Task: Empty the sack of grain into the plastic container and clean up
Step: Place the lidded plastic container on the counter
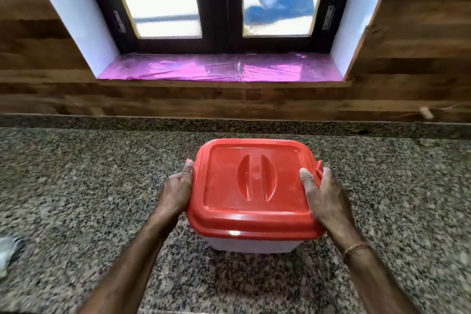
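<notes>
A square plastic container [251, 246] with a pale translucent body and a red lid [254, 186] stands on the speckled granite counter [89, 186] in the middle of the view. The lid is on and has a moulded grip in its centre. My left hand [175, 194] grips the container's left side just under the lid rim. My right hand [325, 199] holds the right side, thumb lying on top of the lid. The container's contents are hidden by the lid. No sack is in view.
A blurred whitish object [9, 250] lies at the counter's left edge. Behind the counter rises a wood-panelled wall with a window [219, 0]; its sill is covered with pink plastic sheet [219, 69].
</notes>
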